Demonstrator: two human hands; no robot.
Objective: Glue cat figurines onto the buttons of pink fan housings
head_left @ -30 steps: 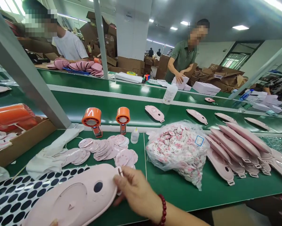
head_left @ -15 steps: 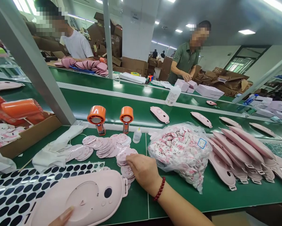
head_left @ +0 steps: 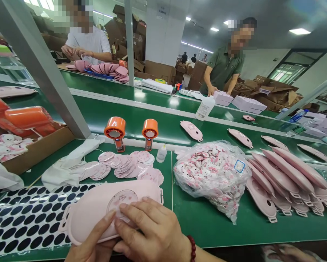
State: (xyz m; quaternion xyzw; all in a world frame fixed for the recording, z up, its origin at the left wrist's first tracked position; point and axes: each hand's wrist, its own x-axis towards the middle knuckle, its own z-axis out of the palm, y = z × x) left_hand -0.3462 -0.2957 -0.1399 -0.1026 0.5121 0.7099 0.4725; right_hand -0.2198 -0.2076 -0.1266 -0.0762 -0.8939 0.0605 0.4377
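Your right hand [head_left: 152,233] came back from the disc pile [head_left: 152,174], grip apart, pressing the round disc [head_left: 122,200] onto the pink shell [head_left: 98,207] at the table's [head_left: 207,225] near edge. Your left hand [head_left: 95,240] kept its grip clamped on the shell.

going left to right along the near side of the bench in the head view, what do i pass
black dot sticker sheet → pink casing → bag of printed discs → stack of pink shells

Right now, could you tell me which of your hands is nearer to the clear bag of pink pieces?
Right. The right hand presses the pink casing just left of the bag, not touching it; the left hand sits farther left, on the casing's near edge.
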